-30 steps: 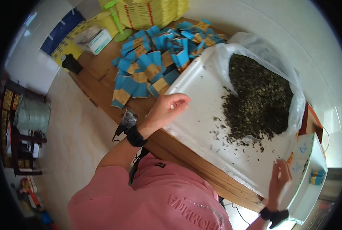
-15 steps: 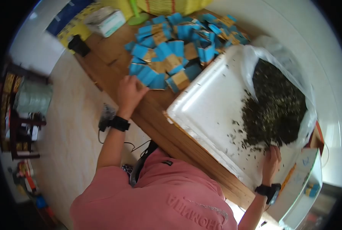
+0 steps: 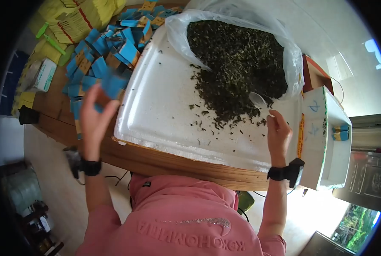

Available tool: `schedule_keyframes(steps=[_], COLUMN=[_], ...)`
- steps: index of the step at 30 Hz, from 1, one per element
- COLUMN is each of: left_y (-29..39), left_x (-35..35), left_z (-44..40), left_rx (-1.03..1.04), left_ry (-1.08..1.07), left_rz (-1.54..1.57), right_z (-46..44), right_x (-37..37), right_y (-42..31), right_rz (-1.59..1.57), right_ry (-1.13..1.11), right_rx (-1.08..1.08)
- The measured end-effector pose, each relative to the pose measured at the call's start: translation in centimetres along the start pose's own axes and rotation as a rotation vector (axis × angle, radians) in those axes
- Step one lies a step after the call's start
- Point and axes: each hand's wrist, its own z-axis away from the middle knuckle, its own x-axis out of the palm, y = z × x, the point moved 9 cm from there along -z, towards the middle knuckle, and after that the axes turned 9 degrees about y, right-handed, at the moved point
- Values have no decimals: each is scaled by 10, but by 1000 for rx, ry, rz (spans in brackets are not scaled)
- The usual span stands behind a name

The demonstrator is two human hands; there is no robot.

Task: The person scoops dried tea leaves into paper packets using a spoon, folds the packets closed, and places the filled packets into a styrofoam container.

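Observation:
My left hand (image 3: pixel 93 117) is closed on a small blue-and-brown paper packet (image 3: pixel 113 85), smeared by motion, over the near edge of a packet pile (image 3: pixel 100 67). In my right hand (image 3: pixel 279 133), thumb and fingers pinch the handle of a clear plastic spoon (image 3: pixel 257 100). Its bowl is at the edge of a heap of dark dried leaves (image 3: pixel 235 64). The heap spills from an open clear plastic bag (image 3: pixel 293 70) onto a white foam tray (image 3: pixel 150 104), with loose bits scattered toward me.
A white foam box (image 3: pixel 318 132) with a few blue packets (image 3: pixel 340 132) inside stands at the right. At the left are a yellow woven sack (image 3: pixel 77 19), a small white box (image 3: pixel 45 76) and a black cup (image 3: pixel 28 115). The wooden table edge (image 3: pixel 190 167) runs before me.
My view has turned toward the right. My left hand has lifted a packet from the pile. My right hand has drawn back from the leaves, and the spoon now shows in it.

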Motion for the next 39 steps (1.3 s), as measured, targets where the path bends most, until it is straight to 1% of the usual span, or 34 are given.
schedule_keyframes(steps=[1,2,4,6,7,10,13,14,16,17,19,23,25,26,28,29,30,32,33,34,35,36,38,39], left_y=[36,69,119,141,146,149,147,145,144,143,144,145,146,147,153,153,155,159,161,163,159,160,155,156], left_x=[18,34,61,79,88,98,101,101,103,104,106,108,109,109,110,112,115,120,122,125,130,131,135,137], left_z=[4,8,17,25,28,35,39,41,45,46,47,50,51,51,53,55,56,59,61,64,67,71,74,75], left_rx=[44,86,289,393,389,389,407,404,443,443,456,466,486,485,537,536,533,531,527,522,486,485,321,376], left_ry=[-74,-149,-272,-303,-335,-358,-352,-355,-344,-347,-349,-355,-351,-352,-358,-360,-362,-364,-397,-431,-464,-464,-492,-469], left_rz=[86,167,271,297,320,369,345,342,270,268,270,233,228,229,201,201,238,276,333,389,416,413,532,505], right_z=[-1,1,5,12,15,20,23,24,25,26,30,35,35,35,36,37,41,48,46,46,46,45,34,33], right_x=[-1,-1,-6,-13,-17,-16,-14,-14,-12,-11,-4,1,-1,0,5,8,13,26,31,31,30,32,30,31], right_y=[-3,-4,-41,-72,-86,-113,-117,-117,-110,-110,-105,-102,-105,-106,-123,-133,-143,-160,-159,-161,-163,-163,-147,-146], right_rz=[-31,-179,-528,-559,-585,-467,-463,-465,-480,-481,-495,-488,-440,-439,-297,-251,-189,-166,-166,-238,-312,-315,-412,-404], right_ry=[14,34,25,19,13,-38,-55,-58,-60,-60,-107,-131,-123,-123,-154,-157,-162,-176,-175,-157,-138,-139,-107,-127], right_rx=[38,145,240,215,188,21,-10,-7,92,95,158,160,74,75,-106,-220,-418,-666,-666,-684,-703,-702,-500,-488])
